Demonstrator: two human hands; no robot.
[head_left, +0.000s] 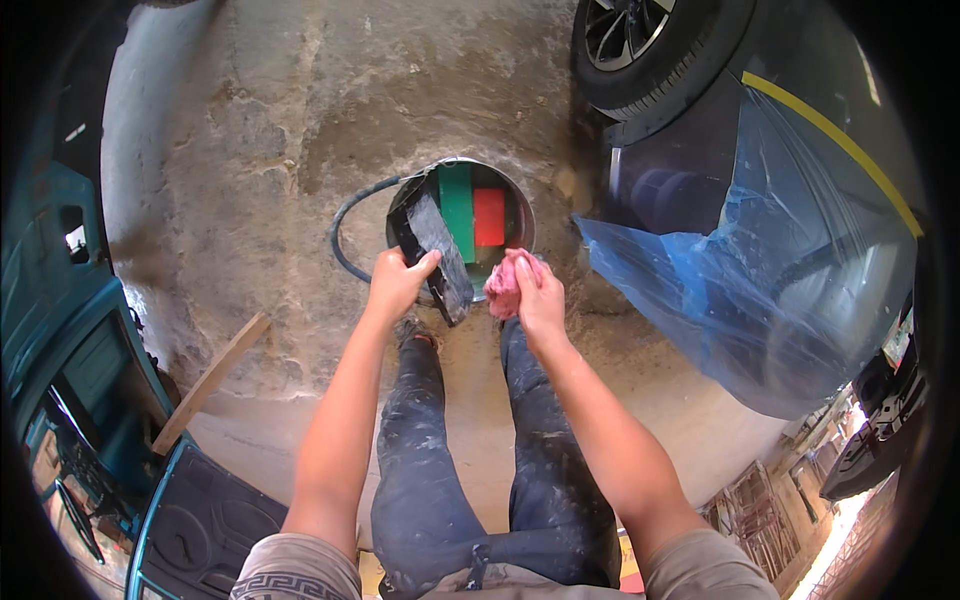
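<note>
Fingers of the left hand (394, 286) clamp a long, flat black-and-grey block (437, 243) by one edge over a round, pale-rimmed bucket (517, 195); the right hand (540, 302) clutches a crumpled pink cloth (502, 287). Single-edge pinching risks the block slipping.

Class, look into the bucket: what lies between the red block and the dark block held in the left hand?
A green block lies between the red block and the dark block in the left hand, as the head view shows.
</note>
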